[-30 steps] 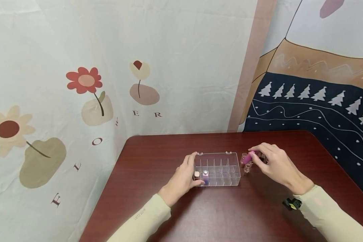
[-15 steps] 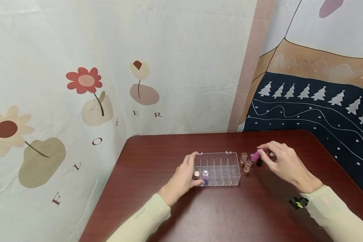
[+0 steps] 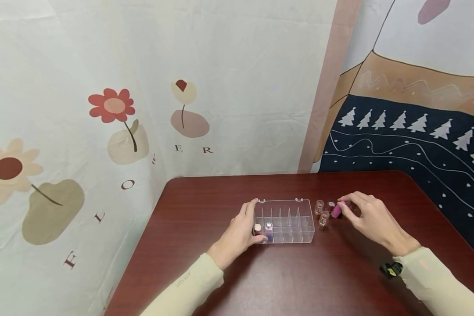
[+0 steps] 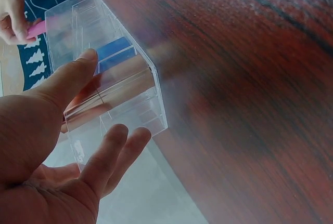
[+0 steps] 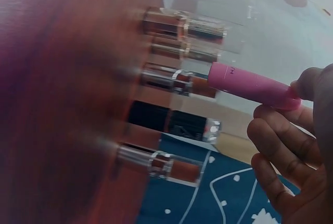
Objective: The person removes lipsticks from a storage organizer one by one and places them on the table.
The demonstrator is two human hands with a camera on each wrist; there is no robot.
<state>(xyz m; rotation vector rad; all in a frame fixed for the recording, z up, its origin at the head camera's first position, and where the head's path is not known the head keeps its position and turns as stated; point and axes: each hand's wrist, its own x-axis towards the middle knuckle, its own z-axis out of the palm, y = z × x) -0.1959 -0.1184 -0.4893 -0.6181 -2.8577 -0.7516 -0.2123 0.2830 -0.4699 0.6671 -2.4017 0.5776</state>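
My left hand [image 3: 235,230] grips the left end of a clear divided organizer box [image 3: 288,223], thumb along the front and fingers behind. A lipstick with a pale top [image 3: 257,228] and a blue-based lipstick [image 3: 269,231] stand in its front-left compartments. My right hand [image 3: 373,221] pinches one end of a pink lipstick [image 5: 252,86] between thumb and fingertips, holding it tilted, right of the box. Several upright lipsticks stand around it. In the right wrist view they include a black lipstick [image 5: 171,122] and a clear-cased lipstick [image 5: 161,162], both beyond the pink tube.
The dark red-brown table [image 3: 268,281] has rounded far corners. Two clear-capped lipsticks, a back one [image 3: 319,207] and a front one [image 3: 324,220], stand close to the box's right side. Behind the table hang a flower-print cloth [image 3: 241,87] and a dark blue tree-print cloth [image 3: 399,145].
My right hand has moved right, away from the box, then slightly lower, with the pink lipstick now more upright. My left hand and the box have stayed in place.
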